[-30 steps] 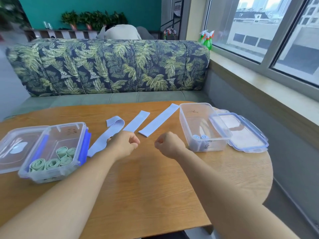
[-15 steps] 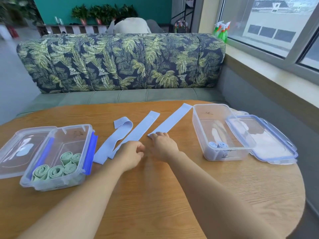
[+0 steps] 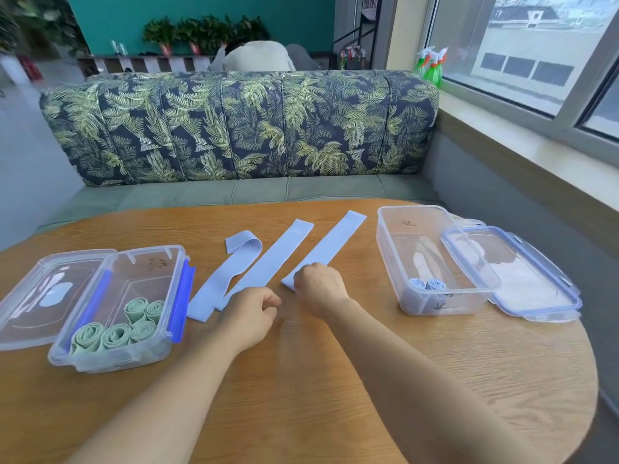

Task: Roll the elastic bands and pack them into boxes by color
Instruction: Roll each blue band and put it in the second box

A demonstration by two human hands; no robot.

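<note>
The left hand [image 3: 249, 318] lies knuckles-up on the wooden table [image 3: 301, 396] with its fingers curled in, thumb against forefinger, covering the near end of the middle blue band [image 3: 276, 257]; whether it actually has hold of that end cannot be told. Just beside it, the right hand [image 3: 320, 286] curls its fingers down over the near end of the right blue band [image 3: 333, 241] and grips it there, with the band running flat away from the knuckles toward the sofa. The left blue band [image 3: 227, 276] lies untouched, its far end folded back in a loose loop. All three are flat, matte, pale blue elastic strips, laid side by side at a slant on the table's round, grained top. At far left a clear plastic lid [image 3: 30, 306] lies flat, touching a clear rectangular box [image 3: 110, 361] with blue side latches; inside it are green rolled bands [image 3: 115, 334], coiled tight like small spirals. To the right of the hands stands a second clear box [image 3: 469, 303] with two blue rolled bands [image 3: 427, 283] in its near end, and its lid [image 3: 522, 279] leans against its right side. Behind the table runs a sofa [image 3: 241, 128] with a palm-leaf print, and green spray bottles [image 3: 430, 67] stand on the windowsill.
</note>
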